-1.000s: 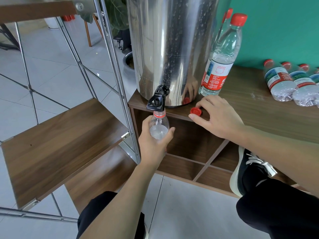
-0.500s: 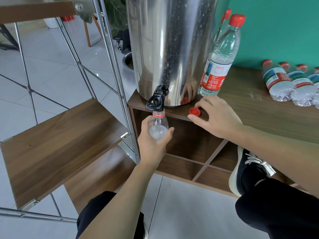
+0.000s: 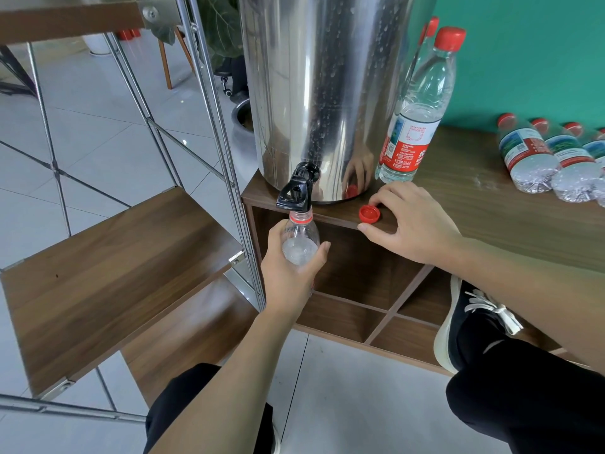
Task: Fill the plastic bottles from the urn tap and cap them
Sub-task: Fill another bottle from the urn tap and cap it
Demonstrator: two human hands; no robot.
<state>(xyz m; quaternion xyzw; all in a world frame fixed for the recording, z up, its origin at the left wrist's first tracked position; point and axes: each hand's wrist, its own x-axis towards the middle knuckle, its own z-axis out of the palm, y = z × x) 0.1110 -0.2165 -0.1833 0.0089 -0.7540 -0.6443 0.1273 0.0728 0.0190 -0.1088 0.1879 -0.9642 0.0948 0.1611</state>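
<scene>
Teal wall and pale floor tiles are framing a low wooden worktop (image 3: pixel 484 204) with open cubbies beneath; a steel urn (image 3: pixel 324 93) is standing on its left corner, its black tap (image 3: pixel 294 196) overhanging the edge; one capped bottle (image 3: pixel 415 119) is standing upright just beside the urn, and several capped bottles (image 3: pixel 550 158) are lying on their sides further right; a metal-framed wooden shelf (image 3: pixel 108 267) is sitting to the left.

From the head view, the only one given, the left hand (image 3: pixel 291 273) is holding the open bottle (image 3: pixel 299 240) with its mouth right under the tap spout, fingers (image 3: pixel 322 249) wrapped and clamped around the clear body; the right hand (image 3: pixel 412 224) is resting on the worktop edge with fingers relaxed and apart, gripping nothing, curved loosely around the loose red cap (image 3: pixel 370 213), which is lying open side up; whether a fingertip is touching the cap I cannot tell.

Compared with half a second and a second ago, almost nothing is changing; both hands are staying where they were, and the bottle is remaining under the spout; water is showing up in the bottle's shoulder, but any rise in level is too slight to make out; whether water is running I cannot tell.

That steadiness suggests filling is under way or nearly finished; the cap is waiting within reach, so capping is probably coming next, once the bottle is drawn clear of the tap.
</scene>
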